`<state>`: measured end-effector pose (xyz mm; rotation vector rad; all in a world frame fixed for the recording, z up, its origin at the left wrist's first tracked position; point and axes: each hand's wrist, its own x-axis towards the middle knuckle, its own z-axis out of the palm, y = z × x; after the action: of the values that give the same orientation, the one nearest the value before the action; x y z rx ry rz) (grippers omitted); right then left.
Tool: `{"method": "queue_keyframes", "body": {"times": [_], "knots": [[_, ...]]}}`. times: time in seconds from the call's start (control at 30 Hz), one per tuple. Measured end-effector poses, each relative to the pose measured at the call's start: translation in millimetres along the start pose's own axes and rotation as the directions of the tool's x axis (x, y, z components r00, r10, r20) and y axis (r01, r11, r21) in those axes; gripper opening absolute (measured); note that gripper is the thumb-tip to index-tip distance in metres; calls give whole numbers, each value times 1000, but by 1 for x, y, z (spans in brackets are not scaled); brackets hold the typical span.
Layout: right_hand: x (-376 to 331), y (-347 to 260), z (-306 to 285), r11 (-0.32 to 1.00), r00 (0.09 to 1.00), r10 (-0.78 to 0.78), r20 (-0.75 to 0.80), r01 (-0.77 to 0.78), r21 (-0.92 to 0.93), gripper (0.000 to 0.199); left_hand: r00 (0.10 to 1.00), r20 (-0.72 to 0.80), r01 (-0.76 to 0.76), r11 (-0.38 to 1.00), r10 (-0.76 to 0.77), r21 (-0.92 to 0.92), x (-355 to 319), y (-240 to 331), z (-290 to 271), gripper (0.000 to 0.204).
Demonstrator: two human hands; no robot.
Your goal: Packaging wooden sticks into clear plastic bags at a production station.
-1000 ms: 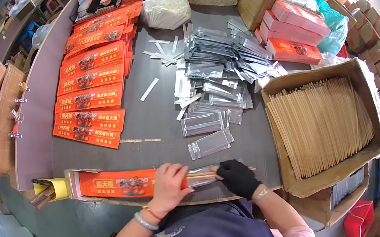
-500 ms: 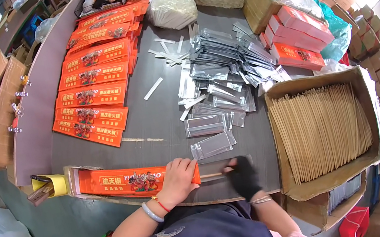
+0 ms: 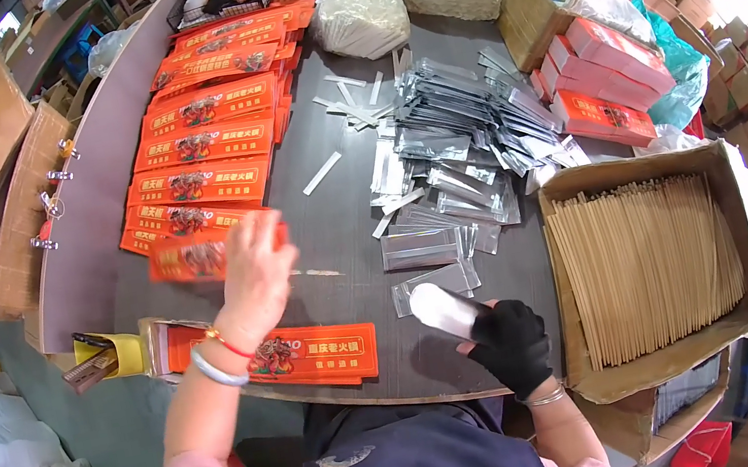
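Observation:
My left hand [image 3: 255,269] is lifted over the table's left side and grips a long orange printed packet [image 3: 188,259], held next to the row of matching orange packets [image 3: 209,147]. My right hand [image 3: 512,347], in a black glove, holds a clear plastic sleeve [image 3: 445,309] near the table's front edge. More orange packets [image 3: 315,352] lie stacked at the front, just below my left wrist. A spread of clear sleeves [image 3: 449,145] covers the table's middle.
An open cardboard box of thin wooden sticks [image 3: 645,266] stands at the right. Red boxes [image 3: 597,79] and two filled plastic bags [image 3: 361,16] sit at the back. A yellow tape dispenser [image 3: 105,356] is at the front left edge. Cartons line both sides.
My left hand has lifted an orange packet from the front stack and carried it up and left toward the row. My right hand has pulled back, now holding a clear sleeve.

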<state>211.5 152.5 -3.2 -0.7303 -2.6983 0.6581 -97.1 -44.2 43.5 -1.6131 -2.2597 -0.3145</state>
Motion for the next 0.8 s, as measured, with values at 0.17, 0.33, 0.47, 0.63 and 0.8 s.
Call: {"method": "queue_keyframes", "body": {"times": [0.17, 0.33, 0.47, 0.63, 0.8], "knots": [[1, -17, 4, 988, 992, -43, 119, 59, -141, 65, 828, 397, 519, 810, -396, -273, -80, 109, 46, 85], [3, -28, -1, 971, 968, -67, 243, 120, -208, 66, 728, 374, 667, 719, -574, -194, -104, 100, 48, 95], [6, -42, 8, 956, 941, -134, 312, 206, -211, 66, 729, 407, 678, 663, -551, -318, -113, 99, 49, 99], [5, -45, 21, 962, 917, -171, 360, 235, -141, 66, 724, 438, 681, 654, -533, -330, -115, 95, 49, 102], [15, -77, 88, 950, 870, -309, 385, 296, 94, 70, 738, 503, 638, 709, -451, -301, -109, 93, 47, 101]]}}
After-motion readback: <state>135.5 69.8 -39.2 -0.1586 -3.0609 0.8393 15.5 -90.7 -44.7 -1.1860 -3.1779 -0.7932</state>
